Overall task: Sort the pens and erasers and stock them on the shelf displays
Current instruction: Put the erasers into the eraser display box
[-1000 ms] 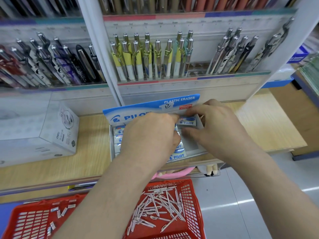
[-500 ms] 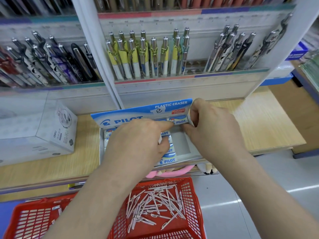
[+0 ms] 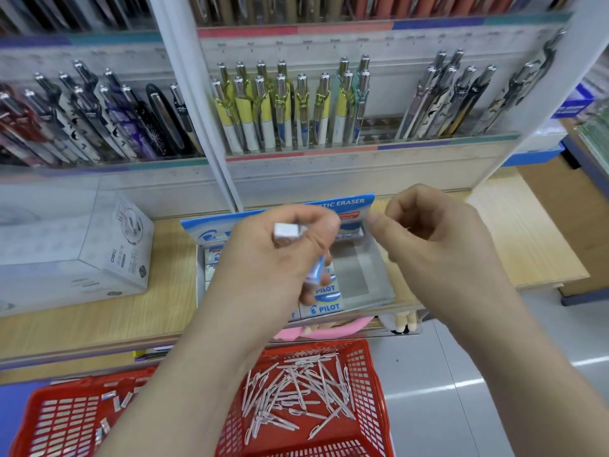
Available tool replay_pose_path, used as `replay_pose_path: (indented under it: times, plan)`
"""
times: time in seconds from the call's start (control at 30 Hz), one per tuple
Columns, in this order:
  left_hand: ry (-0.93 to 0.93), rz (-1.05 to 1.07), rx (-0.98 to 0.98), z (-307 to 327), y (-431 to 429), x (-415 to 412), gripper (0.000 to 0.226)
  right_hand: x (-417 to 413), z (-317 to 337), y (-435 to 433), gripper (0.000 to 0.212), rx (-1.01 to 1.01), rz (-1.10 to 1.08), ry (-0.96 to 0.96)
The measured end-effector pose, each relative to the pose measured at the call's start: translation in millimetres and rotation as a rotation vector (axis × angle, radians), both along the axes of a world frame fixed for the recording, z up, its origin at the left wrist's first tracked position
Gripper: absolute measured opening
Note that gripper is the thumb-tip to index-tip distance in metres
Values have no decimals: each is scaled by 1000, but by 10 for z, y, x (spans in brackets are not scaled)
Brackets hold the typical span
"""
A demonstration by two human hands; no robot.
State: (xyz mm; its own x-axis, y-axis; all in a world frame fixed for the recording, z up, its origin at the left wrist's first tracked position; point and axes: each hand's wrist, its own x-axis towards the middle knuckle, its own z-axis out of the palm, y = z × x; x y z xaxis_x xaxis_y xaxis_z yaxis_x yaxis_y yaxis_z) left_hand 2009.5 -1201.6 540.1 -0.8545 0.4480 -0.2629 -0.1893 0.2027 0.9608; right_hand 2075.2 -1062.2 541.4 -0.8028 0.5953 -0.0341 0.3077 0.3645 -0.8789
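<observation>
My left hand [image 3: 263, 262] is raised over the Pilot eraser display box [image 3: 379, 293] and grips an eraser [image 3: 287, 231] with a white end and a blue sleeve. My right hand [image 3: 438, 239] hovers beside it at the box's right, fingers curled, with nothing seen in it. Sleeved erasers [image 3: 324, 306] lie in rows in the left part of the box; its right part is bare. Below, a red basket [image 3: 375, 374] holds several loose pale pens [image 3: 296, 394]. A second red basket [image 3: 49, 423] at the left holds several small erasers [image 3: 113, 399].
The box stands on a wooden shelf [image 3: 527, 232]. Above it, display racks hold upright yellow-and-white pens [image 3: 280, 110], dark patterned pens [image 3: 99, 120] and grey patterned pens [image 3: 454, 100]. A white carton [image 3: 125, 239] sits at the left. Grey floor [image 3: 461, 374] lies at the right.
Both hands have lifted out of the eraser box. My left hand now holds an eraser up, and my right hand has let go of the eraser it pressed against the box's back.
</observation>
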Motion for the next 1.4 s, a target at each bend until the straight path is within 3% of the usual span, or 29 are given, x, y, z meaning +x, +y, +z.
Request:
replay_pose_path:
  times: [0.07, 0.1, 0.2, 0.33, 0.5, 0.6, 0.83, 0.9, 1.03, 1.1, 1.2, 1.27, 1.4]
  plan:
    - [-262, 87, 262, 51, 8, 64, 23, 93, 136, -130, 17, -365, 159, 66]
    - [-332, 99, 336, 62, 17, 88, 25, 132, 158, -182, 20, -427, 237, 60]
    - [-426, 120, 430, 77, 20, 150, 28, 178, 84, -241, 32, -223, 256, 53]
    - [-405, 121, 430, 65, -22, 189, 25, 196, 46, -255, 31, 27, 225, 99]
    - [-246, 197, 321, 44, -13, 201, 11, 257, 80, -240, 30, -288, 219, 151]
    - [-209, 261, 282, 18, 17, 219, 10, 248, 79, -259, 35, -253, 256, 127]
    - [-163, 123, 107, -7, -60, 145, 9, 251, 17, -91, 14, -326, 189, 147]
    - [-117, 155, 72, -28, -55, 136, 5, 239, -6, -85, 17, -216, 228, 127]
    - [16, 150, -53, -68, -29, 141, 5, 188, -62, -11, 24, 334, 315, 31]
    - [164, 124, -214, -124, -47, 112, 8, 145, -94, 65, 23, 531, 319, -15]
    - [331, 75, -451, -143, -58, 84, 8, 59, -190, 131, 24, 640, 308, -76]
    - [430, -1, -579, -149, -33, 93, 22, -3, -253, 121, 22, 683, 312, -76]
    - [633, -124, -714, -163, 16, 85, 36, -70, -291, 112, 22, 752, 302, -32]
